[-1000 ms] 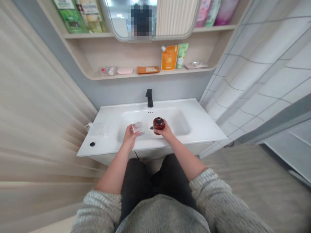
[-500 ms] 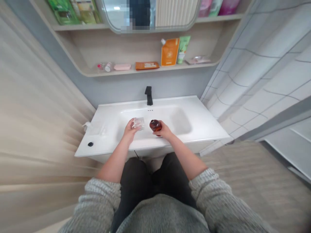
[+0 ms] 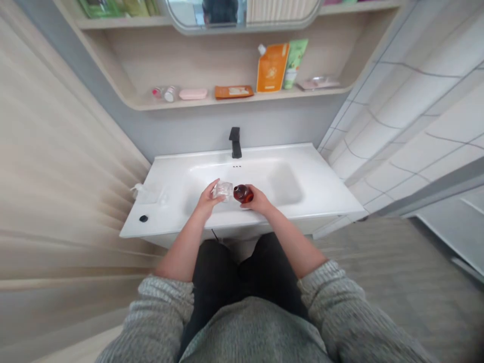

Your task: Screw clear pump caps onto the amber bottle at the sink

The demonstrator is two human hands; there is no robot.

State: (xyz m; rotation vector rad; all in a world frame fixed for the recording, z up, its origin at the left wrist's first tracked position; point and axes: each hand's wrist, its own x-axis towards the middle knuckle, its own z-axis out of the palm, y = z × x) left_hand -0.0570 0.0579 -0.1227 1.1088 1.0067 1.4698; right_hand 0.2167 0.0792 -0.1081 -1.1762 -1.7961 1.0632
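Over the white sink basin [image 3: 260, 174], my left hand [image 3: 207, 199] grips a small clear container [image 3: 224, 190], its fingers wrapped round the left side. My right hand [image 3: 259, 199] holds a brown bottle [image 3: 242, 193] with no cap on it. The bottle is tilted to the left, its mouth close to the container's right side. I cannot tell whether the two touch, or whether any liquid is running out. A small round black cap [image 3: 143, 218] lies on the counter's left end, apart from both hands.
Behind the basin stands a black faucet [image 3: 235, 142]. A tissue pack [image 3: 145, 192] sits on the counter's left side. Above, a wall shelf [image 3: 196, 103] holds an orange pouch [image 3: 272, 68], a green tube [image 3: 294, 64] and small items. A curtain [image 3: 75, 166] hangs at the left.
The brown bottle has tipped further to the left, and its mouth and the clear container are now closer together. The whole view has shifted slightly, with the shelf higher in the picture.
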